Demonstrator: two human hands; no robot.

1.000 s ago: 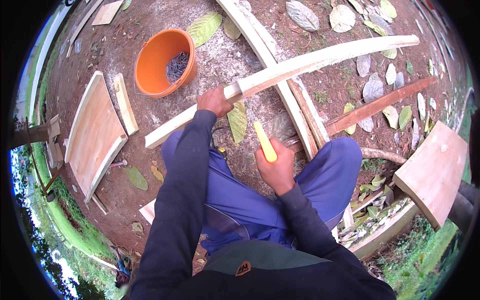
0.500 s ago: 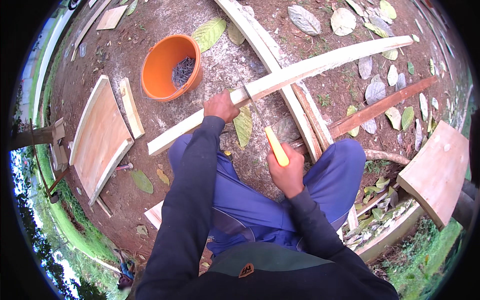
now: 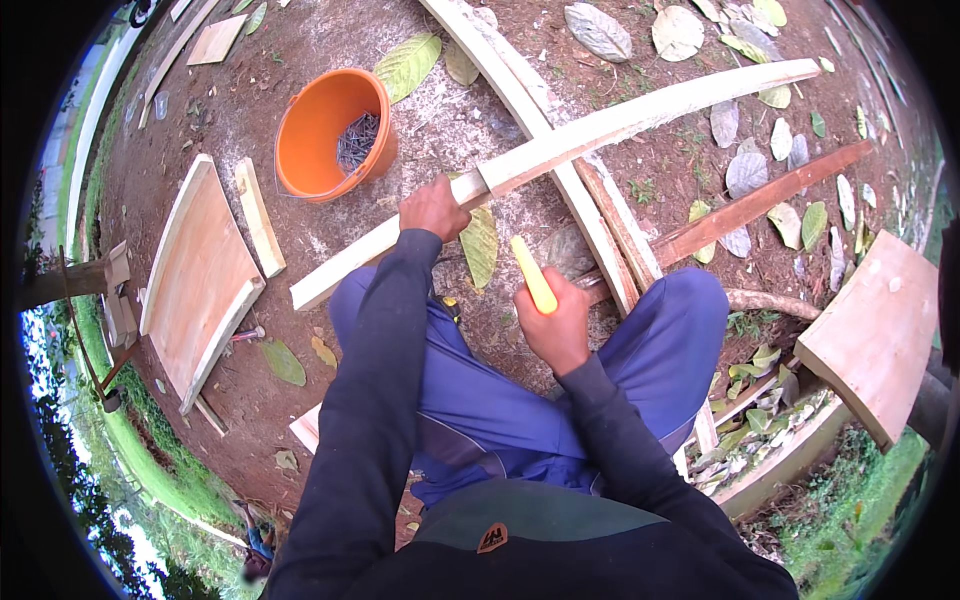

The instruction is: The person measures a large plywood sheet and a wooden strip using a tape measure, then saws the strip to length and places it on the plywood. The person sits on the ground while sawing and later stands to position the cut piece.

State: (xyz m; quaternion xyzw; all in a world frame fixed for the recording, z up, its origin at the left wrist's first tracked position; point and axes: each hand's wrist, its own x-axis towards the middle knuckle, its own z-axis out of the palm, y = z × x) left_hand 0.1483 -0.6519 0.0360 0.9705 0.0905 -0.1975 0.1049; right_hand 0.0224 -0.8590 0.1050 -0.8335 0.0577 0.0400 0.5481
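Right hand (image 3: pixel 555 318), gripping the yellow-handled saw (image 3: pixel 534 276), just slid farther left, stroke advancing; left hand (image 3: pixel 432 208) clutched the pale plank (image 3: pixel 640 120).

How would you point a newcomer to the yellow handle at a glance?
Start at the blue trousers, spread across the lower middle. Just above the lap, between the knees, the right hand grips a narrow yellow handle angled up toward the long pale board. Its solid, bright yellow sets it apart from the duller yellow-green leaf left of it.
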